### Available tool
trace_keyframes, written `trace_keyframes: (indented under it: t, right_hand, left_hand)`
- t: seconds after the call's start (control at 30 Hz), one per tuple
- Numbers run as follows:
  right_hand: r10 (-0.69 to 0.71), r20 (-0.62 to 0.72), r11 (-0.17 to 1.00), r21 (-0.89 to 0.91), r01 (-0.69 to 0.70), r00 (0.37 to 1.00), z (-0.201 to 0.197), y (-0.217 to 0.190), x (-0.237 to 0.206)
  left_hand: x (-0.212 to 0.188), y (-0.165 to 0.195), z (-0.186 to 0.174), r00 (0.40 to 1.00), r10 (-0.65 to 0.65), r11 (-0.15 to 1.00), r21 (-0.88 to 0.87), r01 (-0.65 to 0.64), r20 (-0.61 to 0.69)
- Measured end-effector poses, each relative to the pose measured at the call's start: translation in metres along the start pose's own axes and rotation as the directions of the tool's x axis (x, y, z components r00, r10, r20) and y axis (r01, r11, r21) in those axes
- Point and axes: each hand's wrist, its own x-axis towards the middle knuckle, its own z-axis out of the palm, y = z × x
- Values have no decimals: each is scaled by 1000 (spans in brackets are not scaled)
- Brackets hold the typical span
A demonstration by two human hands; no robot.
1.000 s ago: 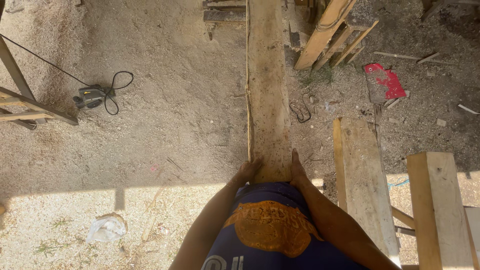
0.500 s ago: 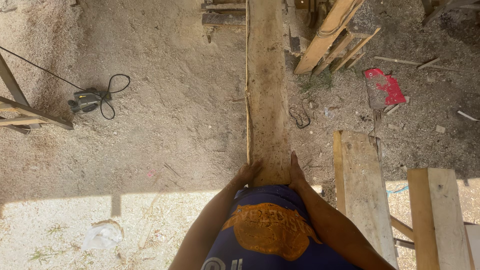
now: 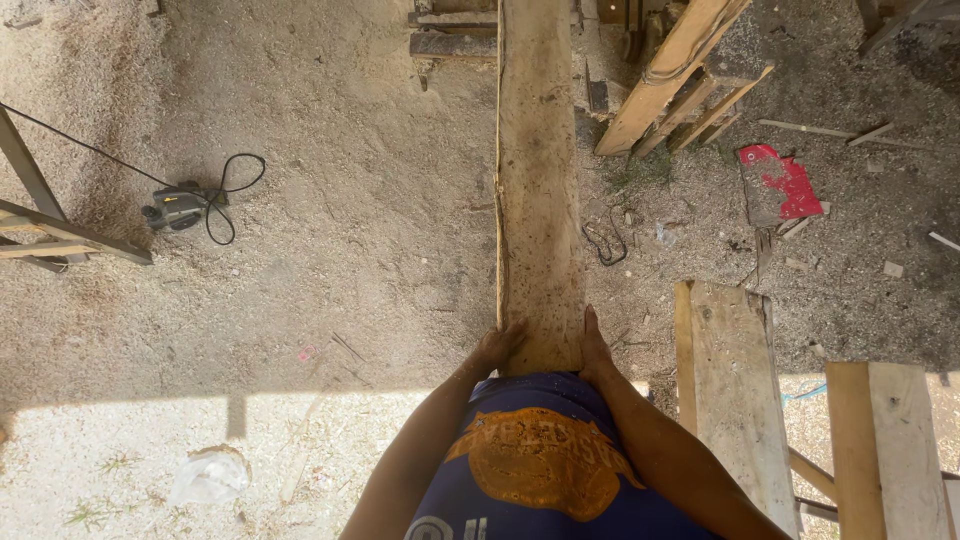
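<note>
Rough plank: long axis runs straight away from the person, near end at the waist, far end pointing toward stacked timber. Left hand and right hand: fingers grasping the plank's near-end edges, one each side.

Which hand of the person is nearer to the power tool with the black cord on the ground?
The left hand. It grips the left edge of the long plank, on the side where the power tool lies. The right hand grips the plank's right edge, farther away.
</note>
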Motion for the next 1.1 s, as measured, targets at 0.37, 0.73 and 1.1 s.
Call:
trace_keyframes:
  t: [0.37,0.73,1.1]
  right_hand:
    - [8,29,998,-58,-6,1000,12,-16,5]
    - [30,-9,999,11,-30,1000,13,-32,23]
    - [88,-51,995,54,-86,995,24,-54,59]
  left_hand:
    - [12,17,-9,998,-58,998,7,59,-29]
    - [32,24,-16,994,-90,992,89,95,-55]
    - [58,52,-29,996,-84,994,-69,84,2]
